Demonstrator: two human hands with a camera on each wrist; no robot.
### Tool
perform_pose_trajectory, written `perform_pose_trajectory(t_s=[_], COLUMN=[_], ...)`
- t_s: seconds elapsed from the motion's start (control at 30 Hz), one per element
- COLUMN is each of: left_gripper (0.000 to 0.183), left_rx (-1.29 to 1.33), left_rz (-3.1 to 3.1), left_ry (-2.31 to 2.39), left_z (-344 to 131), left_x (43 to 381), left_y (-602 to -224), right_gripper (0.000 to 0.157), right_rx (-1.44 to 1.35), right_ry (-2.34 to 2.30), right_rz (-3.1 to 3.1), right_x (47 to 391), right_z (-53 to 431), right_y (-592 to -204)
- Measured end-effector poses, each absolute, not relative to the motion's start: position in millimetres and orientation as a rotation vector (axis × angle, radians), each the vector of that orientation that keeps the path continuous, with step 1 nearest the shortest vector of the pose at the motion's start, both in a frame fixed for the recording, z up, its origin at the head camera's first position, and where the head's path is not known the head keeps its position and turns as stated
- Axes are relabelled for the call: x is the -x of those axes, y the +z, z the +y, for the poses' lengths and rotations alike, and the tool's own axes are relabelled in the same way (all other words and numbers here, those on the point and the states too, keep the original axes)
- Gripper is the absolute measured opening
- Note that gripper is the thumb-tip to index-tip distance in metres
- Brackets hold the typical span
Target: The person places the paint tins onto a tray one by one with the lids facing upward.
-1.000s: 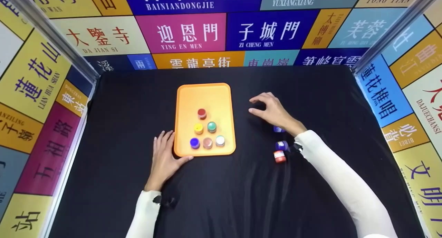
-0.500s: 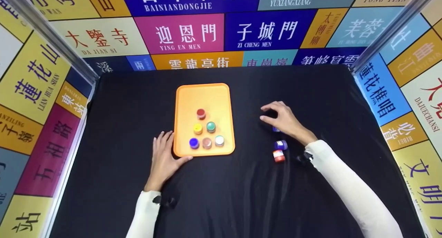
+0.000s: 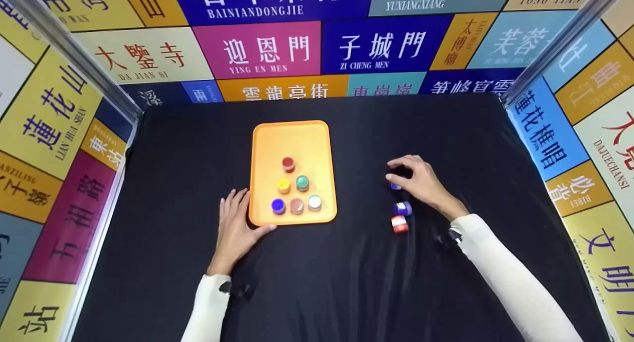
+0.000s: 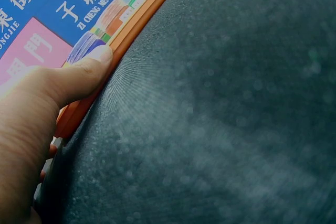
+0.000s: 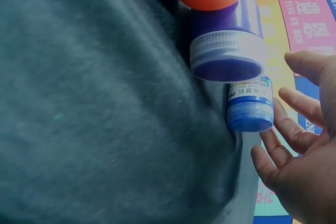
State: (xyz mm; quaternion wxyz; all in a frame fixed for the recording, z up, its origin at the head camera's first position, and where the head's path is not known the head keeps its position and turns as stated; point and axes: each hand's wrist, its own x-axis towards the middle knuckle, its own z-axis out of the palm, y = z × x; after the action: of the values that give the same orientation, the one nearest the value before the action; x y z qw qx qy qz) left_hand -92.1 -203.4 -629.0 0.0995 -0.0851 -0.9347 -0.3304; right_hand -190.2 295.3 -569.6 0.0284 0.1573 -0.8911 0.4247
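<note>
My left hand [image 3: 234,233] rests at the near-left corner of an orange tray [image 3: 292,139]. Its thumb lies on the front rim [image 4: 123,38], the fingers along the left side. Standing on the tray are paint jars in a triangle: dark red [image 3: 288,164] on top, yellow [image 3: 283,185] and green [image 3: 302,183] below, then blue [image 3: 278,206], brown [image 3: 296,205] and white [image 3: 314,202]. My right hand [image 3: 420,181], thumb and fingers apart, hovers by a small blue paint jar [image 5: 250,109] lying on its side, which it partly covers in the head view.
A purple paint jar [image 3: 402,208] and an orange-red paint jar [image 3: 399,224] lie nearer than the small blue one, right of the tray. Black cloth [image 3: 342,277] covers the table. Printed panels [image 3: 270,47] wall in the back and both sides.
My right hand has come back from beside the tray, moving right and nearer, to the small blue paint jar. The left hand and the jars on the tray stay put.
</note>
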Motion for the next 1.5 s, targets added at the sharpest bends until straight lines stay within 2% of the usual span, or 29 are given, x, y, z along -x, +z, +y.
perform_pose_trajectory(t_s=[0.63,1.07,1.5], left_gripper=[0.116,0.116,0.115], left_rx=[0.264,0.263,0.266], left_rz=[-2.781,-2.807,-2.777], left_ry=[-0.974,-0.992,-0.988], left_z=[-201,-200,-206], left_x=[88,91,92], left_y=[-633,-632,-629], right_gripper=[0.034,0.044,0.042], right_rx=[-0.376,-0.301,-0.306], right_ry=[1.430,1.416,1.505], right_rz=[-2.675,-2.687,-2.623], right_x=[157,152,161], right_z=[317,325,322], right_y=[-590,-604,-609])
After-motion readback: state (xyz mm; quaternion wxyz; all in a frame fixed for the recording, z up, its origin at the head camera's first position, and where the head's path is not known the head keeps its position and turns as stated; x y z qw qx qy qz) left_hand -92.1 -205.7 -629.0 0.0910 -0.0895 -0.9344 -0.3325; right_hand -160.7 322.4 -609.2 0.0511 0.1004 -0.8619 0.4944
